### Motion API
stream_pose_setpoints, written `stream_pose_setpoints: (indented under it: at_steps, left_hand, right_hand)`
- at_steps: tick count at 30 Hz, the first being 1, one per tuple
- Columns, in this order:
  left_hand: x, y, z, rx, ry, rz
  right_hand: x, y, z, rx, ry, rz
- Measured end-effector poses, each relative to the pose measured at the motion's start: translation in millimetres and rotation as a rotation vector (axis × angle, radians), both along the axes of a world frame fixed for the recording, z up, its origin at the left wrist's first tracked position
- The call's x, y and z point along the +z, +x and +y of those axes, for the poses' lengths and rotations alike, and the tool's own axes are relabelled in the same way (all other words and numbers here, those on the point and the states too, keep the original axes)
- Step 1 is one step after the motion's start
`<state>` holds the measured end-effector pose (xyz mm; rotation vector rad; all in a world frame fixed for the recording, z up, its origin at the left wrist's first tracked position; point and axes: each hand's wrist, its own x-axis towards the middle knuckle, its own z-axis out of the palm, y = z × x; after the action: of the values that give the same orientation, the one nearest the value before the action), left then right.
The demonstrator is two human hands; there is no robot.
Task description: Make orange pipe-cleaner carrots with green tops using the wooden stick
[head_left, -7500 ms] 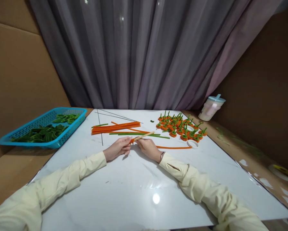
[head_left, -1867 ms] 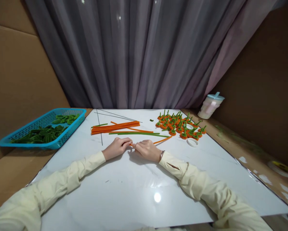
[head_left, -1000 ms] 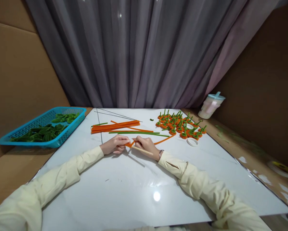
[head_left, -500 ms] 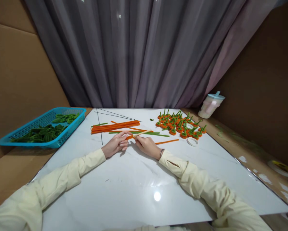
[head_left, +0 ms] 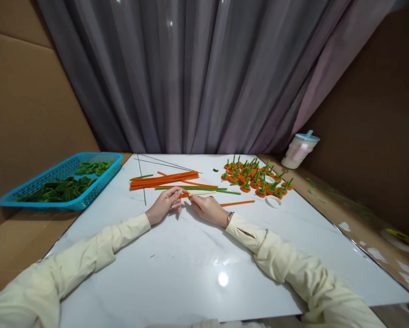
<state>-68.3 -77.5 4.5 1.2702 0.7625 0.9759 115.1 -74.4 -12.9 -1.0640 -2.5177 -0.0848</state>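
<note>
Over the middle of the white table, my left hand (head_left: 164,206) pinches an orange pipe cleaner (head_left: 184,195) coiled around the left end of a thin pale wooden stick (head_left: 204,193). My right hand (head_left: 209,210) is closed at the stick, its fingertips against the right side of the orange coil. Both sets of fingers partly hide the winding. Just beyond the hands lie a bundle of straight orange pipe cleaners (head_left: 165,179) and several green pipe cleaners (head_left: 230,190). One loose orange pipe cleaner (head_left: 238,202) rests right of my right wrist.
Many orange pieces with green stems (head_left: 245,186) stand at the back right, with a white ring (head_left: 273,202) beside them. A blue basket (head_left: 79,202) at left holds green pipe-cleaner pieces. A lidded cup (head_left: 298,152) stands far right; dark thin rods (head_left: 141,175) lie back left.
The wooden stick has swung from slanting up to the right to lying nearly level. My fingers have shifted slightly around the orange coil; the other things stay put.
</note>
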Motion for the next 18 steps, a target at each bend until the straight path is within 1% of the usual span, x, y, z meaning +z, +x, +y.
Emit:
stream_pose_setpoints:
  at_steps: [4, 9, 11, 15, 18]
  left_hand:
    - [-2.7, -0.4, -1.5, 0.029, 0.118, 0.134]
    - [-9.5, -1.2, -2.1, 0.009, 0.219, 0.217]
    - [-8.3, -2.1, -3.1, 0.028, 0.276, 0.297]
    - [-1.0, -3.4, -7.3, 0.089, 0.395, 0.501]
    - [1.1, -3.8, -9.1, 0.123, 0.504, 0.592]
  right_hand:
    - [0.1, 0.8, 0.0, 0.021, 0.006, -0.005]
    - [-0.4, 1.8, 0.8, 0.013, -0.003, 0.016]
    - [-0.4, 1.9, 0.9, 0.011, -0.004, 0.017]
    - [-0.9, 1.7, 1.2, 0.016, -0.01, 0.011]
    - [-1.1, 1.7, 1.6, 0.025, -0.014, 0.004]
